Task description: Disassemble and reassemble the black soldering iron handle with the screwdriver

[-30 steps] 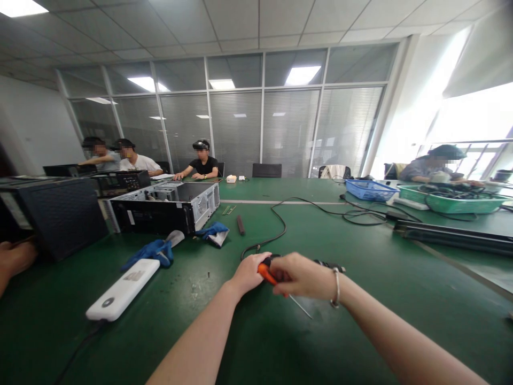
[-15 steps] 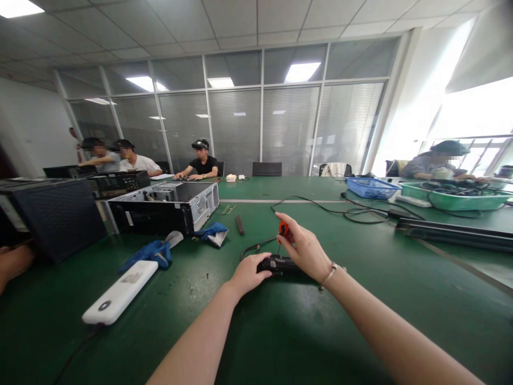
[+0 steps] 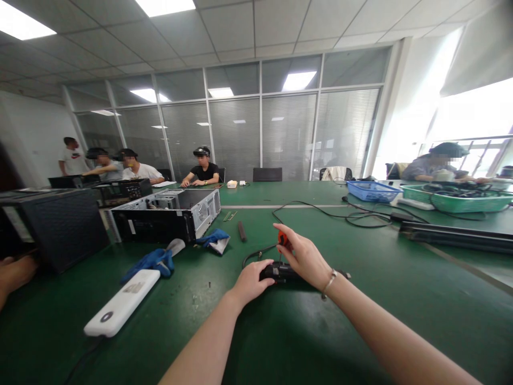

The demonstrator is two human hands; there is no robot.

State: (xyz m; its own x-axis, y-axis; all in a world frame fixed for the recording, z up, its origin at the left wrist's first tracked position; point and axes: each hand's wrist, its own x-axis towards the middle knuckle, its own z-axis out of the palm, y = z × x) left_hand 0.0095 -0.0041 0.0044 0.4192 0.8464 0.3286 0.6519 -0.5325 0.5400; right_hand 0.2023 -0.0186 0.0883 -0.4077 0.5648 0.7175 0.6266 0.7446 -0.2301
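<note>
On the green table lies a long, narrow black device (image 3: 290,272), with a dark cable (image 3: 256,253) curving away behind its left end. My left hand (image 3: 253,280) grips that left end between thumb and fingers. My right hand (image 3: 308,261) is closed round the orange-red handle of a screwdriver (image 3: 282,238). The screwdriver stands upright, its thin shaft pointing down onto the top of the device. Its tip is too small to make out. Part of the device's right side is hidden behind my right hand.
An opened computer case (image 3: 160,219) stands at left, near blue gloves (image 3: 154,262) and a white power bank (image 3: 124,302). A blue basket (image 3: 372,193) and green basket (image 3: 457,202) sit at right, with a black cable (image 3: 316,206). Another person's hand (image 3: 18,275) shows far left.
The view has tilted up slightly, so the table things sit lower in the picture. Both hands keep their hold on the device and the screwdriver. A standing person now shows more at far left.
</note>
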